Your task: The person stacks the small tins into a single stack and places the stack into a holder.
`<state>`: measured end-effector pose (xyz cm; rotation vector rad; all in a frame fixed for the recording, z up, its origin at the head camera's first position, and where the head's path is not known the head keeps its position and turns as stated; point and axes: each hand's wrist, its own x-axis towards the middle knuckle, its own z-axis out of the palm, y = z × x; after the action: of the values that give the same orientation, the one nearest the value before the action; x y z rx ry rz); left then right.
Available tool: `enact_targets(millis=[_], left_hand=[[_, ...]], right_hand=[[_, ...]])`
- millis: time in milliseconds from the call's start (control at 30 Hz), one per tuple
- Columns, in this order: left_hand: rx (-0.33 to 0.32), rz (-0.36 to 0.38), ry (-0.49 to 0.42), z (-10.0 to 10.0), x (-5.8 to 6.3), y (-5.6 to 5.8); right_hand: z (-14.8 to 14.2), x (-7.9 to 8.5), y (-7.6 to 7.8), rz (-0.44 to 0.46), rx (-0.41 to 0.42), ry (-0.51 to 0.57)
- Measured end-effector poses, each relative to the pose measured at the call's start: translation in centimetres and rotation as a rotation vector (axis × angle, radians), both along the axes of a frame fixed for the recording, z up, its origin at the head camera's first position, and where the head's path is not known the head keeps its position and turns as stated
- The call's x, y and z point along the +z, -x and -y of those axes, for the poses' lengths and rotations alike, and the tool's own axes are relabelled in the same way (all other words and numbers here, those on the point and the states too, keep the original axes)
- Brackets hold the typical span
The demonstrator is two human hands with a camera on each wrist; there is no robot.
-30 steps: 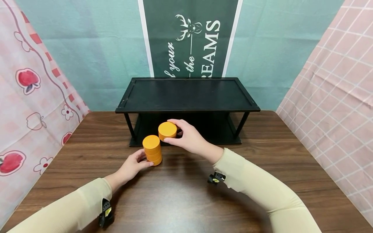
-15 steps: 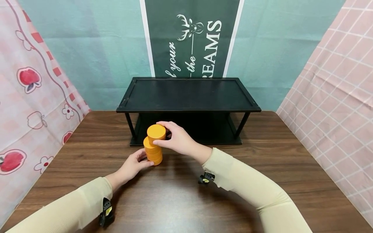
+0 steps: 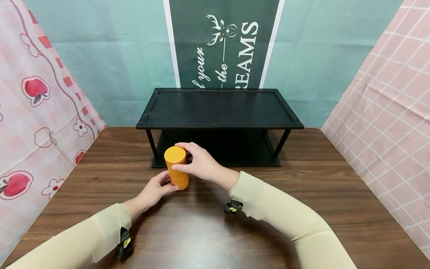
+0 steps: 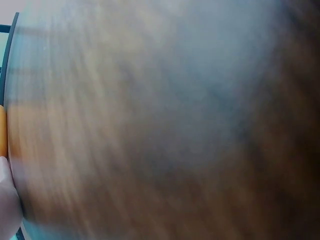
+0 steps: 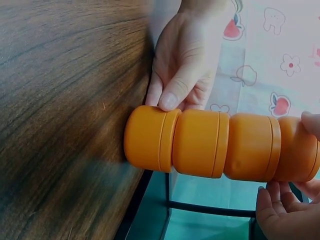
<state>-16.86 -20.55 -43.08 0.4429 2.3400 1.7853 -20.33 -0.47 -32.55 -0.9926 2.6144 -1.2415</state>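
Note:
Several orange lidded jars stand in one upright column on the table, left of centre in the head view. At its foot, my left hand point(image 3: 152, 192) holds the bottom jar point(image 5: 150, 139) with the thumb on the near side. My right hand point(image 3: 203, 163) grips the top jar point(image 3: 175, 154) between thumb and fingers. In the right wrist view the column lies sideways, and the top jar sits against the lid of the jar point(image 5: 250, 146) under it. Only a sliver of orange jar point(image 4: 3, 131) shows in the left wrist view.
Just behind the column stands a black two-tier shelf point(image 3: 220, 108), its lower board close to the jars. The brown wooden table point(image 3: 302, 209) spreads out in front and to the sides. Cloths hang at the back and both sides.
My right hand has carried its jar left and onto the top of the column, lining it up with the jars below. My left hand has kept its hold at the base.

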Motion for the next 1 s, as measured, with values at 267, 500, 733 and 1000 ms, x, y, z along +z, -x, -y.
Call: enact_targets(millis=[267,500,733,1000], left_hand=[[0.015,0.006,-0.022,-0.1,0.1,0.0],[0.017,-0.009,-0.016,-0.1,0.1,0.1],[0.016,-0.013,0.007,0.0,0.4,0.1],[0.010,-0.026,0.034,-0.7,1.1,0.4]], right_hand=[[-0.8,-0.4,0.1,0.060,-0.037,-0.005],[-1.4,-3.9,0.7,0.251,0.020,-0.154],[-0.4,-5.9,1.0,0.245,0.084,-0.194],[-1.2,-5.9,1.1,0.195,0.053,-0.165]])
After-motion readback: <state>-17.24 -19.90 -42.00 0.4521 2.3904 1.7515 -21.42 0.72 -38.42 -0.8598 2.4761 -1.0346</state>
